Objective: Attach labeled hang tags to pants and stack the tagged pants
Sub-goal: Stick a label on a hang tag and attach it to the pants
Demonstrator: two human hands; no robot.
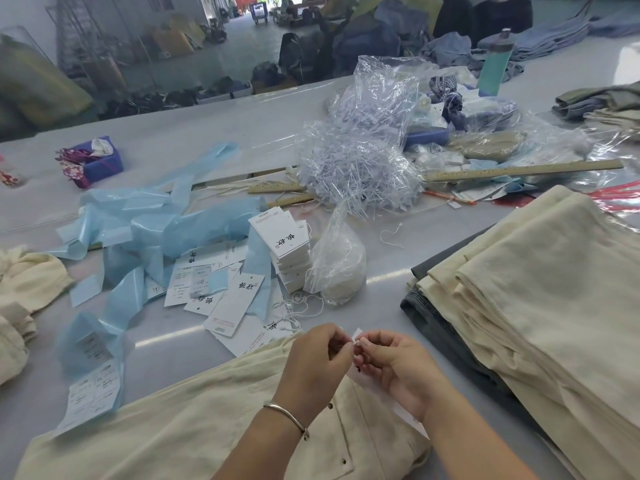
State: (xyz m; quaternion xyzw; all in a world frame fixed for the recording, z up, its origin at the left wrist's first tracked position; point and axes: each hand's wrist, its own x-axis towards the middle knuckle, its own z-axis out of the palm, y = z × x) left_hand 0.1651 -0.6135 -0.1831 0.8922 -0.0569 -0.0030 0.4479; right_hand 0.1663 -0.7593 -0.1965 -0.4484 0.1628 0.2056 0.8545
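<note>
Over the cream cotton pants (194, 427) lying at the table's (214, 133) near edge, left hand (313, 362) and right hand (398, 365) each had a fingertip grip pinched on the thin white tag string (356, 344), white paper hang tag (381, 389) beneath right palm, stack of folded cream pants (540, 306) toward the right edge.

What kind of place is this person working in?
Probably a garment factory's finishing area: a stack of folded cream pants, loose printed hang tags on a long table, and heaps of clothing behind.
</note>
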